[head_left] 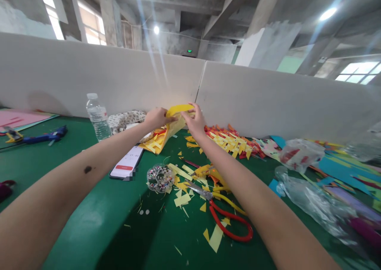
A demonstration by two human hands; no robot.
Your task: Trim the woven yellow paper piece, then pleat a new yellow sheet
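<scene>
Both my arms reach far across the green table [89, 222]. My left hand [156, 118] and my right hand [195, 121] are closed on a folded piece of yellow sheet [175, 121], held up near the grey partition. The sheet hangs down between them toward a heap of yellow and red strips [154, 143]. Red-handled scissors [226, 218] lie on the table under my right forearm, among yellow offcuts [183, 198]. A small round container of googly eyes [160, 178] sits beside them.
A phone [126, 165] lies screen-up under my left arm. A water bottle [97, 117] stands at the left, a blue glue gun [44, 137] further left. Orange and yellow strips [232, 141], plastic bags [297, 155] and coloured sheets [342, 171] crowd the right. A grey partition [268, 99] closes the far side.
</scene>
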